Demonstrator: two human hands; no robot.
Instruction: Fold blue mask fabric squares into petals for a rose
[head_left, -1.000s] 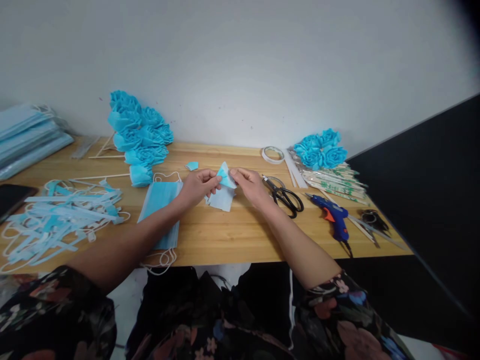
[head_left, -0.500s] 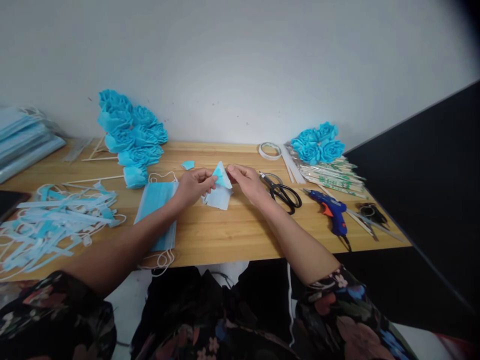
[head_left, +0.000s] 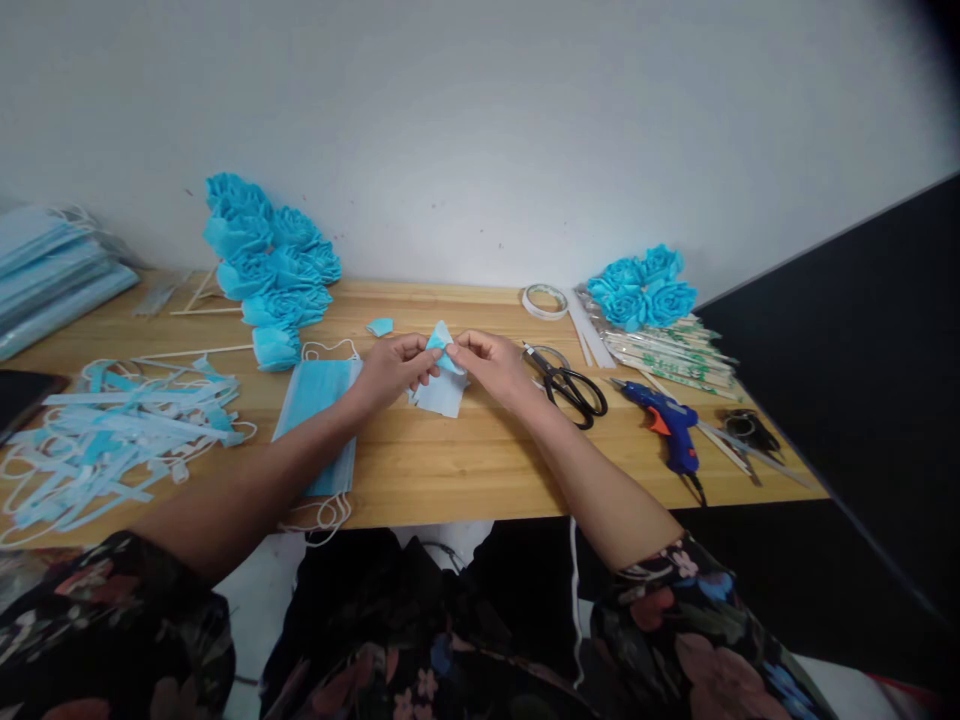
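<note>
Between my two hands is a small folded piece of blue mask fabric (head_left: pixel 441 334), its pointed tip facing away from me. My left hand (head_left: pixel 397 368) pinches its left side with thumb and fingers. My right hand (head_left: pixel 489 362) closes thumb and forefinger on its right side. Just below, a whitish square of fabric (head_left: pixel 441 394) lies on the table, partly hidden by the fingers. A small blue scrap (head_left: pixel 380 327) rests beyond my left hand. Beside my left forearm lies a blue face mask (head_left: pixel 319 400) with white ear loops.
Black-handled scissors (head_left: pixel 566 385), a blue glue gun (head_left: pixel 670 425), a tape roll (head_left: pixel 545 302) and wrapped sticks (head_left: pixel 675 350) lie on the right. Blue fabric flowers (head_left: pixel 277 265) stand at the back left, more flowers (head_left: pixel 641 288) at the right. Cut mask strips (head_left: pixel 127 430) are heaped at left.
My right thumb has come down onto the folded blue piece, whose right corner is now covered by the fingers. The whole view has shifted slightly.
</note>
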